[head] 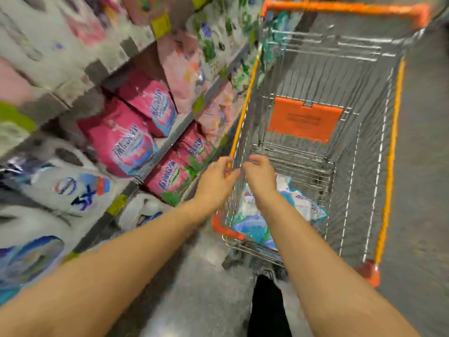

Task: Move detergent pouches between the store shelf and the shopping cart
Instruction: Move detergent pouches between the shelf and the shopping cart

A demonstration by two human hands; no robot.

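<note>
Pouch in cart, below right hand, ungripped

White-blue pouch flat in cart; pink pouches on shelf.

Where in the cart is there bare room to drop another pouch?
The wire floor between the blue-and-white pouches and the orange flap is bare. The near end is crowded with those pouches, and the pink pouches pack the shelf tight.
</note>
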